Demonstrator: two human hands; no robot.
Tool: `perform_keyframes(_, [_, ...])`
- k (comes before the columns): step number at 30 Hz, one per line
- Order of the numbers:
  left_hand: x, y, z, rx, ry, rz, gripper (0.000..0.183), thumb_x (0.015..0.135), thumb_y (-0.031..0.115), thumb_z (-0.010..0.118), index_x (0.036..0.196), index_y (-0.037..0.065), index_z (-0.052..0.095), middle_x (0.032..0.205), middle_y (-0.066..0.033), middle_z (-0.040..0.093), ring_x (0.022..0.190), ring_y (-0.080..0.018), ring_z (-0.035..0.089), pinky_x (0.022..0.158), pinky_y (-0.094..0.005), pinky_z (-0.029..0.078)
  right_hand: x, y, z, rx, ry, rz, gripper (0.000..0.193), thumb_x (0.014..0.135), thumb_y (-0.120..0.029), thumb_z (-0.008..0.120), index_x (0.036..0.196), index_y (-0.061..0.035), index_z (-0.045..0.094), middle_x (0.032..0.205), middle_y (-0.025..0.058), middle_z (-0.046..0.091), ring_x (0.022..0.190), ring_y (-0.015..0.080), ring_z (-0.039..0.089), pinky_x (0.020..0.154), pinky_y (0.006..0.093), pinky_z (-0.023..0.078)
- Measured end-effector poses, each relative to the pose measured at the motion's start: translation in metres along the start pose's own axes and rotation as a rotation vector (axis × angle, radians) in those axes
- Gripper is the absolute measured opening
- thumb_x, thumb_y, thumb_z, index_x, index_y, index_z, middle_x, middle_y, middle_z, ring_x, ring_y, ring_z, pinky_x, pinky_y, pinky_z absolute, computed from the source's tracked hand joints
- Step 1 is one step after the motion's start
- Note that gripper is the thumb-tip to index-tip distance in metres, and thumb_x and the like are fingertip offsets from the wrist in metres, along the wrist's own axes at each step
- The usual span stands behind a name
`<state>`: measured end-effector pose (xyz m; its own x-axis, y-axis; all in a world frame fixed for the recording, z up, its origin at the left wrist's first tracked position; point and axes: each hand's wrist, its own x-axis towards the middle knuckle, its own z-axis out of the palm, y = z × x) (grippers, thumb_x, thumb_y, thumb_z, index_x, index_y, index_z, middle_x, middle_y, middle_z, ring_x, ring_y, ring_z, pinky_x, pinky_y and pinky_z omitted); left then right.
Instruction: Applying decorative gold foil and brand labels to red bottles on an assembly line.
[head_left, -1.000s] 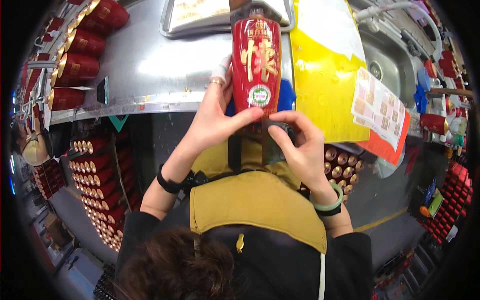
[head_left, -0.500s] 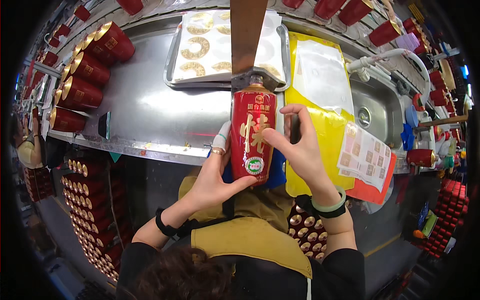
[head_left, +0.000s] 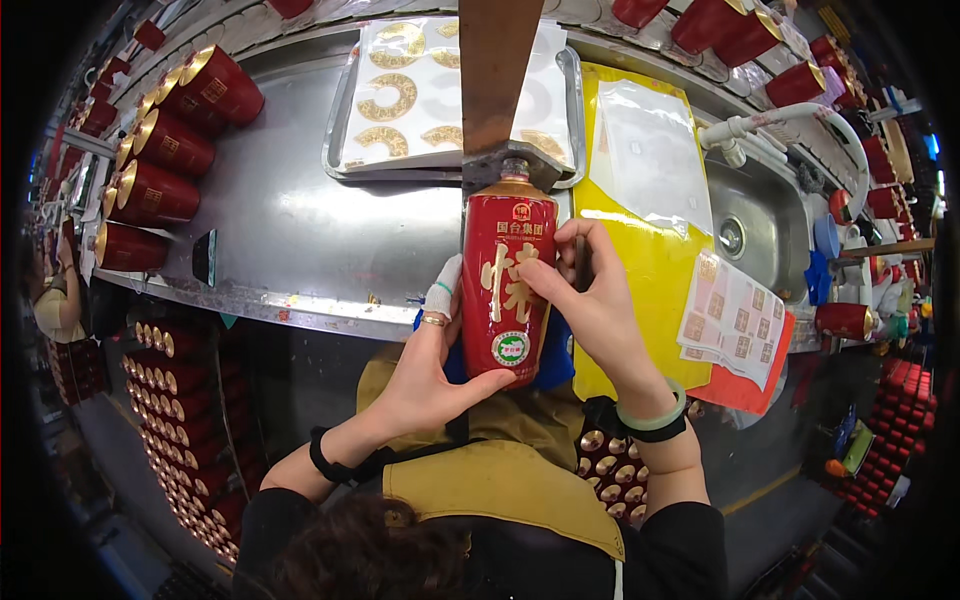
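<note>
A red bottle (head_left: 487, 330) with a gold shoulder, gold lettering and a round green-and-white label lies in front of me, neck pointing away. My left hand (head_left: 433, 345) cradles its left side and base, thumb along the bottom edge; a white covering wraps a fingertip and a ring shows below it. With its thumb on the large gold character (head_left: 507, 290), my right hand (head_left: 592, 295) grips the bottle's right side, fingers curled at that edge and partly hidden. The bottle's neck meets a dark metal piece on a brown upright post (head_left: 492, 80).
A metal tray (head_left: 335, 150) holds sheets of gold crescent decals. To the right are a yellow board (head_left: 640, 250) with white sheets, a decal sheet (head_left: 735, 315) on red-orange material, and a sink (head_left: 738, 195). Red containers (head_left: 175, 140) stand at left on the metal worktop (head_left: 290, 200).
The bottle has shifted slightly toward me. My right fingers have come in against its right side, and that thumb has slid a little left across the gold character.
</note>
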<state>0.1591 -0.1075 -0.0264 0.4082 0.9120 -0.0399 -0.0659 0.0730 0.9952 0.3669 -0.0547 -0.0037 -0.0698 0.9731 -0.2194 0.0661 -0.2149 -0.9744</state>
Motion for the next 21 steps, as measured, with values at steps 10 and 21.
perform_keyframes(10, [-0.001,-0.001,0.001,-0.037,-0.011,-0.024,0.116,0.085,0.005,0.082,0.163,-0.002,-0.003,0.166,-0.0226,0.020,0.154,-0.0285,0.027,0.125,-0.0410,0.026,-0.012,-0.048,-0.012,-0.613,-0.460,-0.866,0.040,0.081,-0.004,0.064,0.121,-0.0038,0.067,0.087,0.0054,0.066,0.085,0.0261,0.063,0.079,0.0380,0.052])
perform_keyframes(21, [-0.001,0.000,0.000,-0.010,-0.031,-0.014,0.112,0.086,0.005,0.080,0.162,-0.004,-0.001,0.169,-0.0227,0.014,0.157,-0.0303,0.021,0.127,-0.0437,0.022,0.036,-0.027,-0.021,-0.930,-0.136,-1.450,0.026,0.074,-0.020,0.071,0.099,-0.0154,0.076,0.097,-0.0049,0.070,0.088,0.0153,0.063,0.077,0.0325,0.052])
